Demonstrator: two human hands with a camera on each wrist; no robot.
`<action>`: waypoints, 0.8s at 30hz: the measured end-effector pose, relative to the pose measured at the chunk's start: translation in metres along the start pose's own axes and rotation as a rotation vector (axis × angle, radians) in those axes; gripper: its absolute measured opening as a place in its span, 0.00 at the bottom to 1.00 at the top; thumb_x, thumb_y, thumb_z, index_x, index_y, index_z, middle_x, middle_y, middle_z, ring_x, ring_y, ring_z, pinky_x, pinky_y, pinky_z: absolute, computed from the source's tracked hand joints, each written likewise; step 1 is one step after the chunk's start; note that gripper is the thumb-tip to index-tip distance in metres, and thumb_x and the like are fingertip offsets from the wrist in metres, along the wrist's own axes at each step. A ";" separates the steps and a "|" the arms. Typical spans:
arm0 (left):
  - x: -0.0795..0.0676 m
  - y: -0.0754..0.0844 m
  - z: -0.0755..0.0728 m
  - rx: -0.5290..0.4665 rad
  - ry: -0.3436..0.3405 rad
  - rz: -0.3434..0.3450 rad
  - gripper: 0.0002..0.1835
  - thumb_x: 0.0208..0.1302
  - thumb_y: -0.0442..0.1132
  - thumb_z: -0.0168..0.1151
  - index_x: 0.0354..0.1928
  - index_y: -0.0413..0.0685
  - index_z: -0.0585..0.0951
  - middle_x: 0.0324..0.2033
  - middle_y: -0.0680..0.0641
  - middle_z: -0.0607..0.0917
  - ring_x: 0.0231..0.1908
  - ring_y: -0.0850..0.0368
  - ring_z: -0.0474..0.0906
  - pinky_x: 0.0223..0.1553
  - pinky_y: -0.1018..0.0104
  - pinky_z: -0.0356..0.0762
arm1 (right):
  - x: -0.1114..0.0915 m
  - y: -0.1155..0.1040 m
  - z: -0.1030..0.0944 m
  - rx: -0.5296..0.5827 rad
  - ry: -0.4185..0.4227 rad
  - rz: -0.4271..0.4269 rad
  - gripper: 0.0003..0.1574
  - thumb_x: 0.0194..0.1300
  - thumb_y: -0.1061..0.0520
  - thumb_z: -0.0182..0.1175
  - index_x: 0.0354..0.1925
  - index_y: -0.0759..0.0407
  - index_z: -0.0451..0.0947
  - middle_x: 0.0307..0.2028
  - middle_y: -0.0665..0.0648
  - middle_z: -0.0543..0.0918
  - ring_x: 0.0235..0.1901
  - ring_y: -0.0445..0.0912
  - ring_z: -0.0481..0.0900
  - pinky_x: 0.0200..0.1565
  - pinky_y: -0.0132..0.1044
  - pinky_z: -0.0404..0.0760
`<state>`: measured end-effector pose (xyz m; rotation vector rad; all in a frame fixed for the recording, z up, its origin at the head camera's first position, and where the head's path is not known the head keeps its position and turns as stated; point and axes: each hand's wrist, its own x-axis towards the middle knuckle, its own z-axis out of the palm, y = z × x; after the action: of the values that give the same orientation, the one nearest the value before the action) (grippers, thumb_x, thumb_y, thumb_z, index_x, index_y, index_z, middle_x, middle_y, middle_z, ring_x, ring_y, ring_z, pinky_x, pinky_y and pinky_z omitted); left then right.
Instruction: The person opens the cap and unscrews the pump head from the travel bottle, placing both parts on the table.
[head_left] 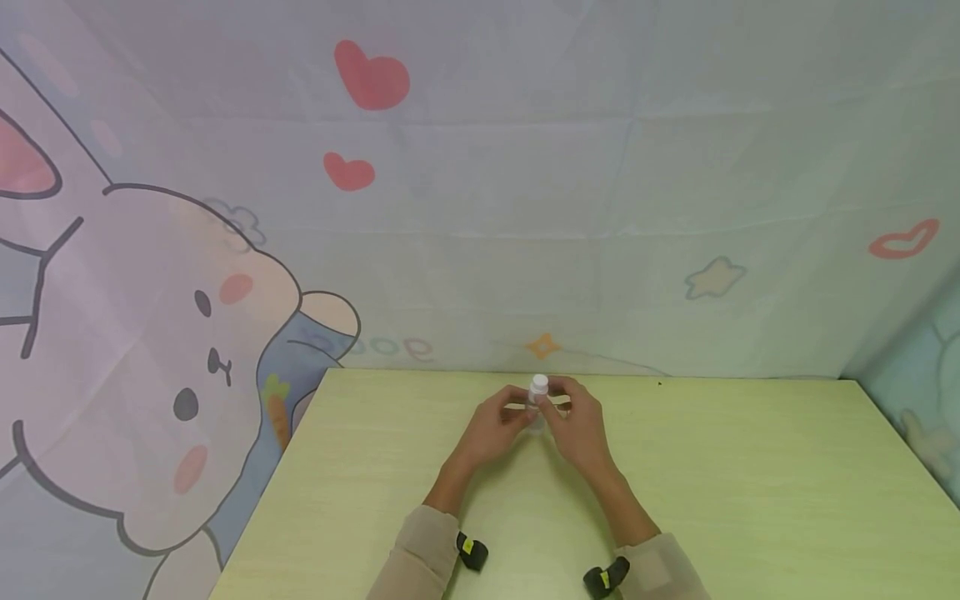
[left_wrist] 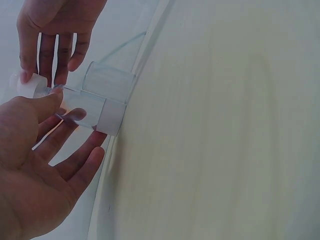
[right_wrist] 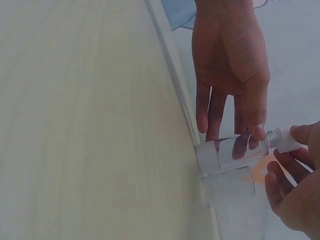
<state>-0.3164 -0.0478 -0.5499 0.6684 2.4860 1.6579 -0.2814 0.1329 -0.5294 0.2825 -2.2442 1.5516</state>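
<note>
A clear bottle (right_wrist: pixel 242 151) with a whitish lower end stands upright near the table's far edge. My left hand (head_left: pixel 491 429) holds its upper body between thumb and fingers. At the top, my right hand (head_left: pixel 582 425) pinches the white cap (head_left: pixel 539 382) with thumb and fingertips. A stretch of threaded neck (right_wrist: pixel 273 138) shows under the cap in the right wrist view. Close beside the bottle is a clear cup (left_wrist: pixel 110 82), its wall see-through, overlapping the bottle in the left wrist view.
Both hands are over a pale yellow-green table (head_left: pixel 750 483). Behind it hangs a cloth backdrop (head_left: pixel 510 275) printed with a rabbit, hearts and stars. Black wrist cameras (head_left: pixel 472 552) sit on both sleeves.
</note>
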 end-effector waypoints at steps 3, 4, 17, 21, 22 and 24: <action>0.000 -0.001 0.000 0.002 -0.003 0.001 0.17 0.78 0.48 0.66 0.63 0.55 0.80 0.61 0.48 0.85 0.57 0.49 0.86 0.57 0.55 0.85 | 0.000 -0.001 -0.001 0.001 0.004 -0.009 0.18 0.74 0.57 0.69 0.57 0.63 0.82 0.51 0.60 0.87 0.54 0.56 0.83 0.52 0.55 0.86; 0.001 -0.001 0.000 0.000 -0.003 0.006 0.17 0.78 0.48 0.65 0.63 0.54 0.81 0.61 0.48 0.85 0.57 0.48 0.86 0.57 0.54 0.85 | 0.000 -0.001 -0.001 0.002 0.005 -0.007 0.17 0.75 0.57 0.69 0.57 0.63 0.82 0.51 0.60 0.87 0.54 0.56 0.83 0.52 0.55 0.86; 0.000 -0.001 0.001 0.002 0.001 0.006 0.16 0.78 0.47 0.66 0.62 0.54 0.80 0.61 0.46 0.85 0.58 0.45 0.86 0.59 0.50 0.84 | 0.000 -0.002 -0.002 0.001 0.002 -0.005 0.18 0.74 0.56 0.69 0.58 0.62 0.82 0.51 0.59 0.87 0.54 0.55 0.82 0.52 0.54 0.85; -0.001 -0.001 0.000 0.006 -0.003 -0.014 0.17 0.78 0.48 0.66 0.63 0.56 0.80 0.62 0.48 0.84 0.58 0.47 0.86 0.59 0.52 0.84 | 0.000 -0.002 -0.002 -0.003 0.002 -0.002 0.18 0.75 0.56 0.69 0.58 0.62 0.82 0.51 0.59 0.87 0.54 0.57 0.82 0.52 0.53 0.85; -0.001 0.000 0.000 0.008 -0.004 -0.018 0.17 0.77 0.49 0.66 0.63 0.56 0.80 0.62 0.49 0.84 0.58 0.48 0.86 0.59 0.52 0.84 | 0.000 -0.002 -0.003 -0.004 0.001 -0.001 0.18 0.75 0.56 0.69 0.58 0.62 0.82 0.51 0.59 0.87 0.54 0.57 0.82 0.52 0.53 0.85; -0.001 0.000 0.000 0.007 -0.003 -0.014 0.17 0.78 0.49 0.65 0.63 0.56 0.80 0.62 0.48 0.84 0.58 0.48 0.86 0.59 0.51 0.84 | 0.000 -0.002 -0.003 -0.008 -0.001 -0.001 0.18 0.75 0.56 0.69 0.58 0.62 0.82 0.51 0.59 0.87 0.54 0.59 0.82 0.52 0.52 0.85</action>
<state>-0.3154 -0.0480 -0.5501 0.6522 2.4898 1.6424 -0.2803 0.1348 -0.5263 0.2819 -2.2501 1.5426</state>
